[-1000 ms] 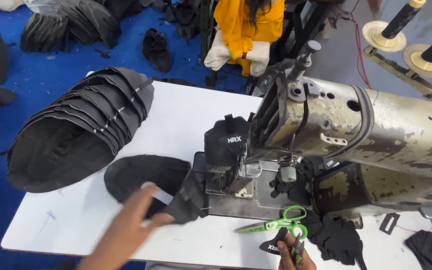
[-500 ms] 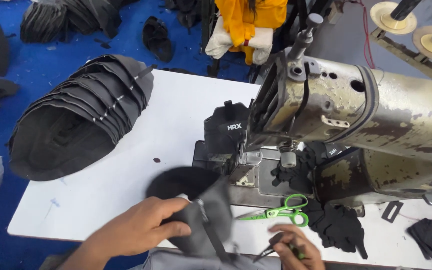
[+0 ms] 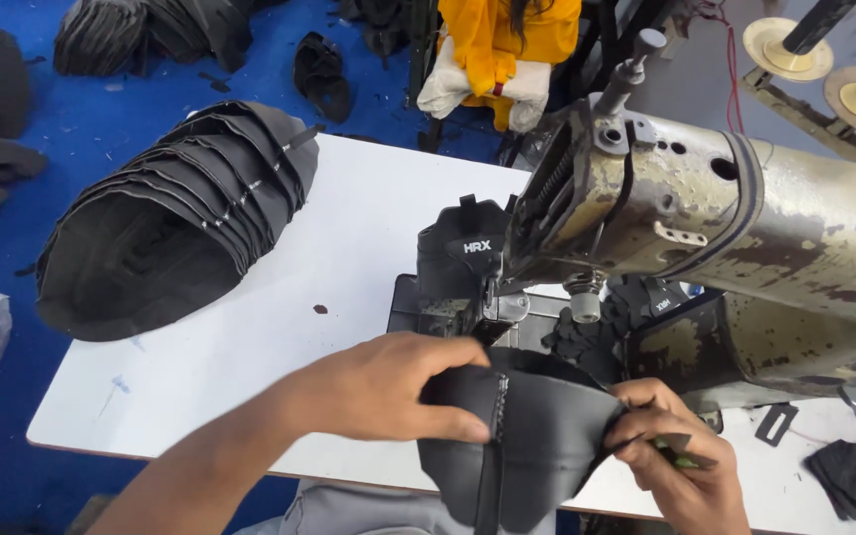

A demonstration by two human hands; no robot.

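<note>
Both hands clamped on black fabric piece [image 3: 537, 436]: left hand [image 3: 388, 386] pinching top edge, right hand [image 3: 681, 456] gripping right side w/ small green-tipped tool, beside sewing machine [image 3: 745, 228].

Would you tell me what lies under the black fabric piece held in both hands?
Under the black fabric piece, only the white table edge and sewing machine bed show around it; whatever lies directly beneath is covered.
</note>
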